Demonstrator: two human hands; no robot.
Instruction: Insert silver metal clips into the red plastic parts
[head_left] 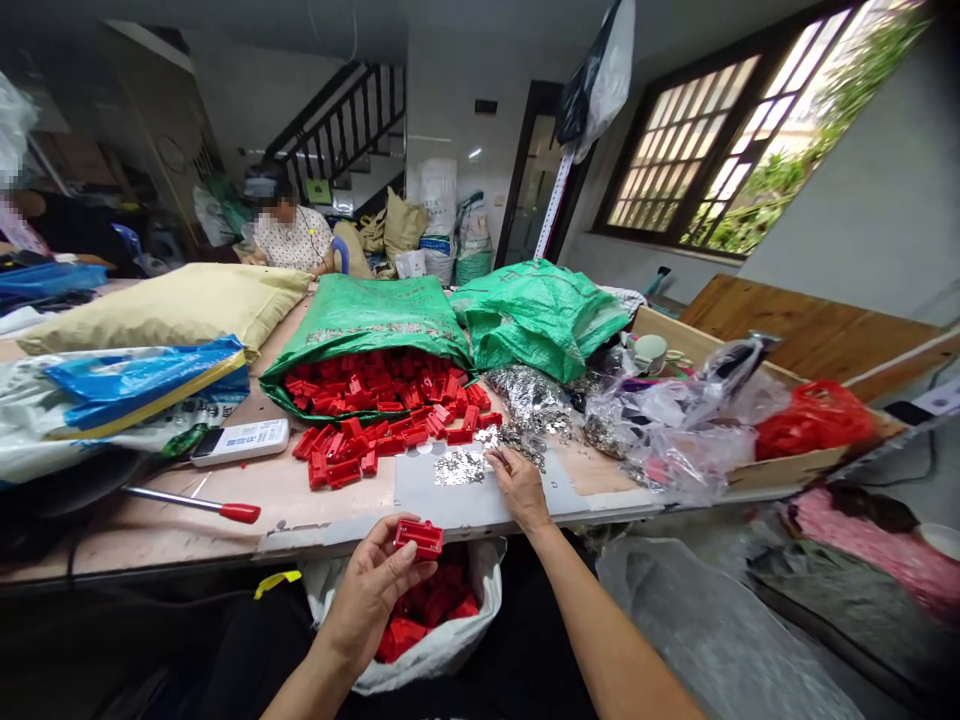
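left grip [369, 592]: pinching red plastic housing [418, 538] | right grip [519, 490]: open, on grey board [450, 500]

left hand [367, 595] holds red plastic block [418, 538] | right hand [521, 490] beside silver metal pieces [459, 468]

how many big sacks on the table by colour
green woven sacks: 2
pale yellow sack: 1
white sack with blue band: 1
total: 4
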